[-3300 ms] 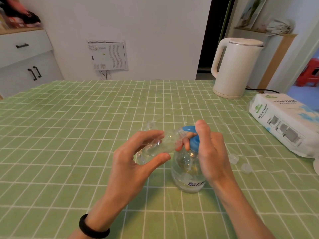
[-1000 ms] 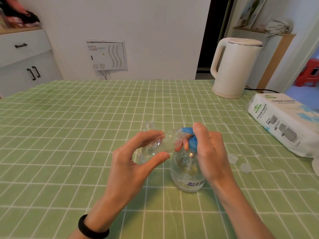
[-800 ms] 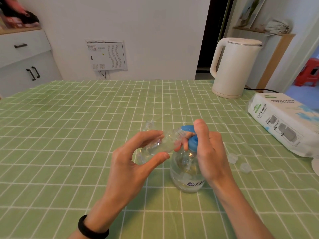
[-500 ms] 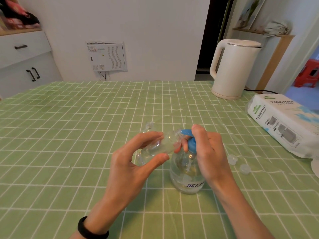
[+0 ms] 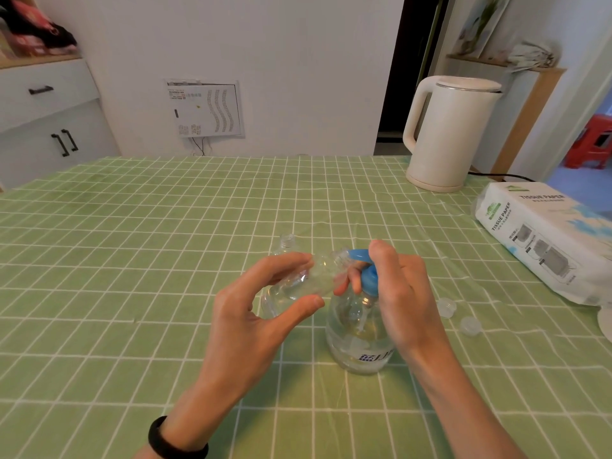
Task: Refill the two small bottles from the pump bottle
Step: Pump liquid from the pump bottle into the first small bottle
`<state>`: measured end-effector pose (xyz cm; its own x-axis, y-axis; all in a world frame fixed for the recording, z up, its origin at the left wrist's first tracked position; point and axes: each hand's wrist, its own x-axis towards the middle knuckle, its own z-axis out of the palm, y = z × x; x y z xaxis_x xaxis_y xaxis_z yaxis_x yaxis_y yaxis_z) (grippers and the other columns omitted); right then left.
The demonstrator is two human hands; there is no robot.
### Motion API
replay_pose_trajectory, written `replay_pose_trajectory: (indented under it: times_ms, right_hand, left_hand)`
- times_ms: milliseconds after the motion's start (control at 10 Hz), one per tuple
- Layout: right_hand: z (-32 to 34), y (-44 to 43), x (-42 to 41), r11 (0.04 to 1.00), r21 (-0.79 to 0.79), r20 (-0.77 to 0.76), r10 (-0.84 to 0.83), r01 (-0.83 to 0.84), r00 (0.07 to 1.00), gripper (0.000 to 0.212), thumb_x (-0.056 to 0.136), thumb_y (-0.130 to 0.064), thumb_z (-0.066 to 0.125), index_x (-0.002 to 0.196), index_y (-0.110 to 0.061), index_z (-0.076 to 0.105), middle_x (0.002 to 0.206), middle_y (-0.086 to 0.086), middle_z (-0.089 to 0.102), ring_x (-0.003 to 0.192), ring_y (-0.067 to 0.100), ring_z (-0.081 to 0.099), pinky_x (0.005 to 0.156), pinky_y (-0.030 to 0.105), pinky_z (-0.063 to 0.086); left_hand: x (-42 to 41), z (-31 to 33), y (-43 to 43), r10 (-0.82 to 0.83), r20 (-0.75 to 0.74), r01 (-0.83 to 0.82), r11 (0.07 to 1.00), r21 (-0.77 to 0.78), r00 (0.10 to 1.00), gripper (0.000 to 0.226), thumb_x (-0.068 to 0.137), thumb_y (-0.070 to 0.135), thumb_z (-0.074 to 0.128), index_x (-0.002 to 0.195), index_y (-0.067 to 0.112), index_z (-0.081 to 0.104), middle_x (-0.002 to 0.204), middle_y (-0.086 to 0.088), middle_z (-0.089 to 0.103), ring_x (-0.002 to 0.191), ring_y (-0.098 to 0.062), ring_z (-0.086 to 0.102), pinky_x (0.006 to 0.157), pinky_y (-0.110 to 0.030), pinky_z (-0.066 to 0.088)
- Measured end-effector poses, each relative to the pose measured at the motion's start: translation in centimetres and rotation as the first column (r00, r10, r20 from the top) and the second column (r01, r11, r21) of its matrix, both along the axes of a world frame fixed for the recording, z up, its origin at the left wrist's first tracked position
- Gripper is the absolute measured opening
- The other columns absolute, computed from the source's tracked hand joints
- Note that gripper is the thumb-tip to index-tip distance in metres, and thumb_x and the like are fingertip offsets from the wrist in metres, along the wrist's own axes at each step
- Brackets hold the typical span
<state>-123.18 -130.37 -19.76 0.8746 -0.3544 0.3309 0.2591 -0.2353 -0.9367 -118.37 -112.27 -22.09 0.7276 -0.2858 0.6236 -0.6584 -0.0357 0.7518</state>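
A clear pump bottle (image 5: pixel 359 339) with a blue pump head (image 5: pixel 366 274) stands on the green checked tablecloth (image 5: pixel 165 260). My right hand (image 5: pixel 397 293) wraps its neck, with a finger resting on top of the pump. My left hand (image 5: pixel 251 313) holds a small clear bottle (image 5: pixel 311 279) tilted sideways, its mouth against the blue spout. A second small clear bottle (image 5: pixel 287 243) stands open just behind my left hand, mostly hidden. Two small clear caps (image 5: pixel 446 307) (image 5: pixel 470 325) lie to the right of the pump bottle.
A white electric kettle (image 5: pixel 443 134) stands at the back right with its cord trailing right. A pack of tissue paper (image 5: pixel 543 240) lies along the right edge. A white round object (image 5: pixel 606 321) pokes in at the right border.
The pump head dipped and rose under my right finger. Both hands and the tilted small bottle stay in place at the spout.
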Motion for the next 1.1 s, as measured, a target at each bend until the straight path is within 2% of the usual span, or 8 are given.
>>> replay_pose_trajectory:
  times_ms: [100, 200, 300, 400, 500, 700, 900, 1100]
  right_hand:
    - [-0.03, -0.17, 0.09, 1.000, -0.030, 0.001, -0.001, 0.001, 1.000, 0.058, 0.090, -0.049, 0.039, 0.051, -0.011, 0.057, 0.066, 0.017, 0.073, 0.073, 0.018, 0.075, 0.077, 0.044, 0.053]
    - [-0.12, -0.03, -0.03, 1.000, -0.014, 0.006, -0.004, 0.005, 1.000, 0.058, 0.092, -0.055, 0.037, 0.049, -0.022, 0.058, 0.067, 0.008, 0.076, 0.073, 0.016, 0.074, 0.075, 0.031, 0.054]
    - [-0.10, 0.13, -0.13, 1.000, 0.019, -0.008, -0.020, 0.020, 1.000, 0.066, 0.093, -0.066, 0.035, 0.050, -0.023, 0.060, 0.068, 0.004, 0.078, 0.074, 0.012, 0.075, 0.074, 0.014, 0.051]
    - [-0.09, 0.20, -0.16, 0.999, 0.024, -0.022, -0.023, 0.023, 1.000, 0.068, 0.093, -0.070, 0.034, 0.051, -0.023, 0.060, 0.069, 0.004, 0.078, 0.075, 0.015, 0.075, 0.076, 0.017, 0.053]
    - [0.00, 0.18, -0.14, 1.000, 0.022, 0.004, -0.006, 0.006, 1.000, 0.063, 0.094, -0.062, 0.035, 0.049, -0.025, 0.060, 0.067, 0.005, 0.077, 0.073, 0.012, 0.074, 0.075, 0.012, 0.050]
    - [0.10, 0.06, -0.04, 1.000, -0.021, -0.004, -0.012, 0.012, 1.000, 0.058, 0.091, -0.056, 0.036, 0.049, -0.025, 0.059, 0.067, 0.005, 0.077, 0.074, 0.025, 0.073, 0.076, 0.036, 0.054]
    - [-0.04, 0.28, -0.26, 0.999, 0.022, -0.009, -0.025, 0.025, 1.000, 0.067, 0.093, -0.070, 0.032, 0.051, -0.025, 0.058, 0.068, 0.003, 0.078, 0.076, 0.011, 0.075, 0.077, 0.012, 0.050]
    - [0.03, 0.17, -0.15, 1.000, 0.027, -0.004, 0.001, -0.001, 1.000, 0.061, 0.092, -0.062, 0.035, 0.049, -0.025, 0.058, 0.068, 0.006, 0.077, 0.073, 0.011, 0.073, 0.073, 0.012, 0.049]
  left_hand:
    - [0.02, -0.04, -0.04, -0.003, 0.001, 0.003, 1.000, 0.009, 1.000, 0.042, 0.079, 0.039, 0.081, 0.119, 0.035, 0.069, 0.117, 0.020, 0.076, 0.113, -0.006, 0.073, 0.098, -0.014, 0.051]
    - [0.06, -0.10, -0.05, -0.001, 0.005, 0.001, 1.000, 0.007, 1.000, 0.042, 0.080, 0.039, 0.081, 0.120, 0.037, 0.069, 0.117, 0.021, 0.076, 0.112, -0.005, 0.073, 0.098, -0.014, 0.051]
    - [0.12, -0.12, -0.02, 0.002, -0.001, -0.002, 1.000, -0.007, 1.000, 0.043, 0.079, 0.038, 0.082, 0.120, 0.039, 0.069, 0.117, 0.022, 0.076, 0.112, -0.005, 0.073, 0.098, -0.014, 0.051]
    - [0.14, -0.13, 0.02, 0.003, 0.004, -0.003, 1.000, -0.005, 1.000, 0.043, 0.080, 0.038, 0.082, 0.121, 0.039, 0.069, 0.118, 0.022, 0.076, 0.113, -0.005, 0.073, 0.098, -0.013, 0.051]
    - [0.14, -0.11, 0.04, 0.001, 0.004, -0.001, 1.000, -0.005, 1.000, 0.043, 0.080, 0.038, 0.082, 0.121, 0.037, 0.069, 0.119, 0.022, 0.076, 0.113, -0.005, 0.072, 0.098, -0.014, 0.051]
    - [0.14, -0.10, 0.01, 0.000, 0.007, 0.000, 1.000, 0.006, 1.000, 0.043, 0.080, 0.039, 0.082, 0.121, 0.038, 0.069, 0.118, 0.022, 0.076, 0.113, -0.005, 0.073, 0.098, -0.015, 0.052]
    - [0.19, -0.14, 0.06, 0.001, 0.005, -0.001, 1.000, -0.005, 1.000, 0.044, 0.080, 0.038, 0.082, 0.122, 0.038, 0.068, 0.120, 0.023, 0.075, 0.113, -0.004, 0.072, 0.098, -0.014, 0.052]
    - [0.22, -0.19, 0.09, -0.002, -0.002, 0.002, 1.000, -0.009, 1.000, 0.043, 0.080, 0.037, 0.082, 0.121, 0.035, 0.069, 0.119, 0.021, 0.076, 0.114, -0.007, 0.073, 0.098, -0.014, 0.051]
